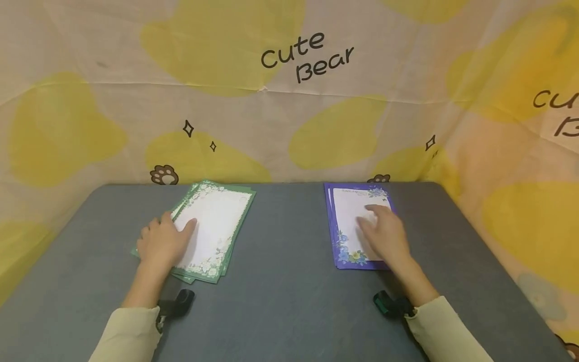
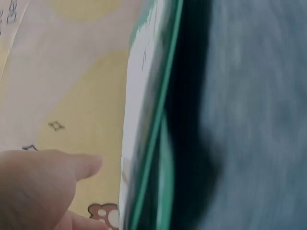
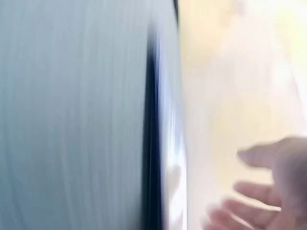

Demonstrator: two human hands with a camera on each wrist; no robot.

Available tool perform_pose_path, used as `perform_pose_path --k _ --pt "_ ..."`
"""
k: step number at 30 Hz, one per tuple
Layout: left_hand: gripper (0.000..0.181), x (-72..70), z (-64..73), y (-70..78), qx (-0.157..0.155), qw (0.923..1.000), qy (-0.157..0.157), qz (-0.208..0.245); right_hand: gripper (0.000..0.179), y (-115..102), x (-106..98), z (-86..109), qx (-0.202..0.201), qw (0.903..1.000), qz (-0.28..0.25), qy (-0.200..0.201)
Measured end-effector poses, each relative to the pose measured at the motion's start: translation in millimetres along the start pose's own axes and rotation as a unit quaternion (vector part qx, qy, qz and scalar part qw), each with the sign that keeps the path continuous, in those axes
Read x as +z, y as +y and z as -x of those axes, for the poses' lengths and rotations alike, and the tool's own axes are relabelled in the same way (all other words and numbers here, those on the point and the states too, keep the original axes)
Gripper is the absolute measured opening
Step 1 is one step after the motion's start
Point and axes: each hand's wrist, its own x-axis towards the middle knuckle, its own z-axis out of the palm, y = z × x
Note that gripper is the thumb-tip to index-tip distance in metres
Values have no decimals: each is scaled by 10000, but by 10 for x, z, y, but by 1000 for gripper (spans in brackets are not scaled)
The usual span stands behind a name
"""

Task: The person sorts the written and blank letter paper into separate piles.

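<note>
On the left of the table lies a loose stack of green-bordered sheets (image 1: 210,231) with white floral edging, its layers fanned unevenly. My left hand (image 1: 163,241) is over the stack's left side, thumb spread away from the fingers; whether it touches the paper I cannot tell. In the left wrist view that thumb (image 2: 86,165) stands apart from the sheets' edge. A stack of purple-bordered sheets (image 1: 357,236) with blue flowers lies to the right. My right hand (image 1: 386,234) hovers over its right side, casting a shadow. The blurred right wrist view shows its fingers (image 3: 259,191) spread, holding nothing.
Both stacks lie on a grey table (image 1: 280,301), towards its far edge. Behind it hangs a cream and yellow printed cloth (image 1: 253,125), which continues along the right side. A dark wrist camera (image 1: 183,301) sits at the left cuff, another wrist camera (image 1: 384,304) at the right.
</note>
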Motion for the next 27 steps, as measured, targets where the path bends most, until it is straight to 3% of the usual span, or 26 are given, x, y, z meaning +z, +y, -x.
perform_pose_path --k 3,7,12,15,18,22,27 --pt "95 -34 -10 -82 -82 10000 7 -52 41 -450 318 134 -479 9888 -1216 -717" --pt "93 -100 0 -92 -106 9999 -44 -15 45 -971 738 287 -312 9525 -2435 -1802" --pt "93 -225 43 -19 -95 9983 -582 -17 52 -1360 1036 353 89 9024 -3608 -2353" --pt "95 -257 77 65 3 9954 -961 -48 56 -1489 1110 378 293 8823 -3940 -2560" --pt "93 -263 133 161 122 9935 -1125 -133 56 -1566 1145 384 402 8774 -4020 -2585" --pt "90 -254 170 226 159 9927 -1165 -253 54 -1578 1130 355 535 8793 -4027 -2487" --pt "93 -233 27 193 238 9925 -1183 204 56 -1522 1055 211 782 8736 -4160 -2399"
